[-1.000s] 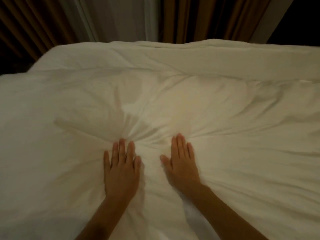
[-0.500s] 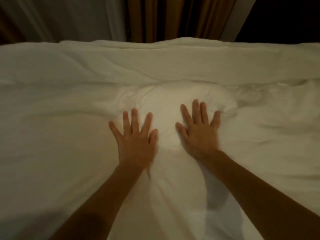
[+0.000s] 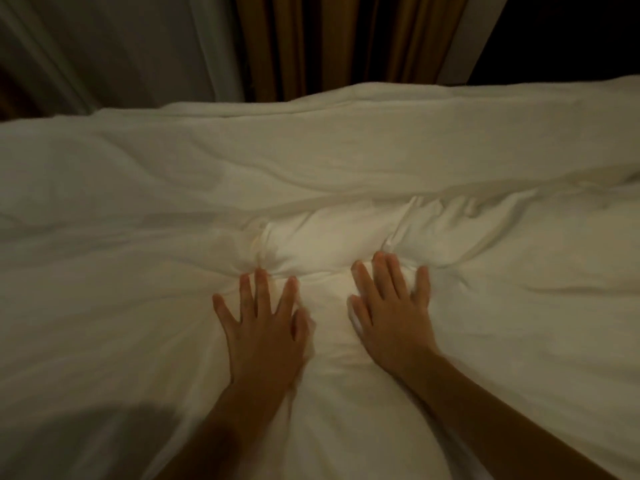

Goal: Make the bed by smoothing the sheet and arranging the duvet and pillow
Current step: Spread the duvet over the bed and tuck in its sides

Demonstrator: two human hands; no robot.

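Observation:
A white duvet (image 3: 131, 271) covers the whole bed, with a thick folded band (image 3: 381, 140) running across its far side. My left hand (image 3: 265, 327) presses flat on the duvet, fingers spread and straight. My right hand (image 3: 391, 306) presses flat beside it, a hand's width to the right, fingers straight. Just beyond both sets of fingertips the cloth is bunched into a puffy ridge (image 3: 332, 237) with creases fanning out. No pillow shows in this view.
Brown curtains (image 3: 346, 39) and a pale sheer curtain (image 3: 114, 46) hang behind the far edge of the bed. A dark gap (image 3: 571, 32) lies at the upper right. A shadow (image 3: 145, 431) falls on the duvet at the lower left.
Both hands have slid away from me across the duvet, fingers spreading. The cloth has been pushed into a bunched ridge ahead of the fingertips.

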